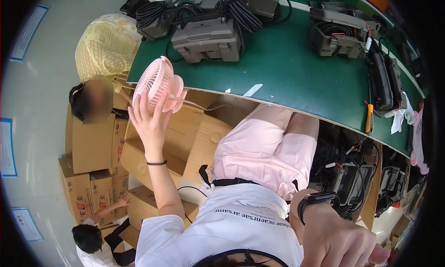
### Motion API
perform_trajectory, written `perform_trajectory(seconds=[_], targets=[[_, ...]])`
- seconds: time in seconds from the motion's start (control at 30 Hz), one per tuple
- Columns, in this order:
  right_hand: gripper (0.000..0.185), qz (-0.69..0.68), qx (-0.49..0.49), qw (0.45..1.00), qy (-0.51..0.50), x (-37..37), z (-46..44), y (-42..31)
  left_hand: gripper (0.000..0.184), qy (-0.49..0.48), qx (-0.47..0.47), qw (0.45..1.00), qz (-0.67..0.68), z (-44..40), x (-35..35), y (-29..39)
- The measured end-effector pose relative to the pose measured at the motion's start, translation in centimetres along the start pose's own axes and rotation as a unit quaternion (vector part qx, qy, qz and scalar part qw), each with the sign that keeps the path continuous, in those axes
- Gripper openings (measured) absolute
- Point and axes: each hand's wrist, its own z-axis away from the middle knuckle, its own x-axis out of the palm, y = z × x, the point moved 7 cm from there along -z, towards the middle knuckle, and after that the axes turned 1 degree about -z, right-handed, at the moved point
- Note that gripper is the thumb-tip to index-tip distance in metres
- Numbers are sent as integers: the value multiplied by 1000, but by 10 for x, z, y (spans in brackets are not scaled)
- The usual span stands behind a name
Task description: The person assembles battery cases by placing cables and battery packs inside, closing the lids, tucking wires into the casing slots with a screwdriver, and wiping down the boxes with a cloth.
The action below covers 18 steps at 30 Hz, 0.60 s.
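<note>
My left hand (150,116) reaches out to a small pink desk fan (160,84) at the left corner of the workbench. Its fingers are spread around the fan's lower housing and grip it. A pale cable (194,103) runs from the fan down below the bench edge. My right hand (340,241), below a black wristwatch, is close to the camera at the lower right. Its fingers are curled in, and whatever they may hold is hidden.
A green workbench (278,65) carries grey-brown cases (206,37), coiled black cables (243,14) and an orange-handled screwdriver (369,118). Cardboard boxes (92,142) stand at the left, where two people work. More open cases (352,181) lie under the bench.
</note>
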Motion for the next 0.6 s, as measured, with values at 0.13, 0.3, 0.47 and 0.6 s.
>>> perform_trajectory(seconds=[0.13, 0.3, 0.47, 0.6], targets=[[71, -31, 1, 1000, -5, -4, 1, 0, 79, 1, -10, 999, 54, -9, 4, -21], [71, -106, -8, 990, -89, -11, -2, 3, 83, -13, -17, 994, 109, -18, 10, -31], [70, 84, -392, 912, -91, -13, 18, -39, 88, -26, -75, 976, 202, -35, 6, -45], [70, 310, -706, 633, -71, -2, 47, -39, 95, -86, -85, 928, 353, -42, 17, -69]])
